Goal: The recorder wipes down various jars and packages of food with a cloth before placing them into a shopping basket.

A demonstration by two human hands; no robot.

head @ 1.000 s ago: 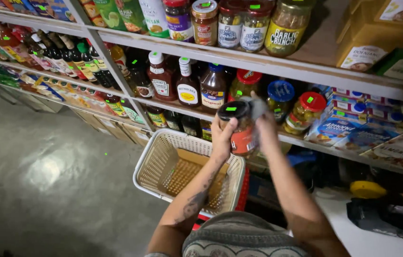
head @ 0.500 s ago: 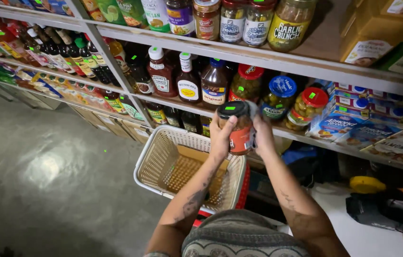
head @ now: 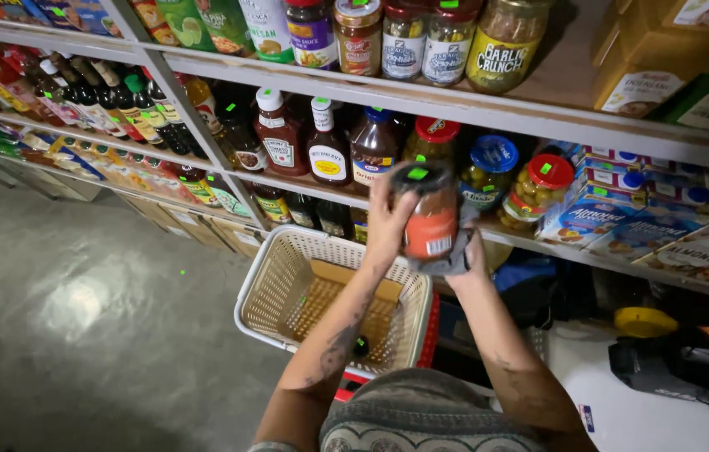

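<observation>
Grocery shelves (head: 488,105) run across the far side, over a grey concrete floor (head: 78,318) that fills the near left. On the top shelf stand jars and bottles with green stickers on their lids. On the shelf below, left to right, are dark sauce bottles (head: 133,113), brown bottles with white caps (head: 279,134), a red-lidded jar (head: 435,138), a blue-lidded jar (head: 488,167) and a red-lidded jar of olives (head: 538,188), then flat blue boxes (head: 614,197) further right.

Both hands are raised in front of the middle shelf and hold one jar (head: 430,209) between them. The jar has a dark lid with a green sticker and a red-orange label, and it tilts a little to the left. The left hand (head: 388,222) is wrapped around the jar's left side, fingers curled closed against the glass. The right hand (head: 467,251) cups the jar from below and from the right, with a grey cloth (head: 455,255) bunched between palm and jar; its fingers are mostly hidden by the cloth, yet the hand is plainly closed on both.

Below the hands, near the shelf foot, sits a cream plastic basket (head: 283,280) with a red base. A flat piece of cardboard (head: 346,280) lies inside it. The jar is above the basket's far right edge, well clear of it. At the near right are dark bags (head: 680,368) and a yellow lid (head: 645,322).
</observation>
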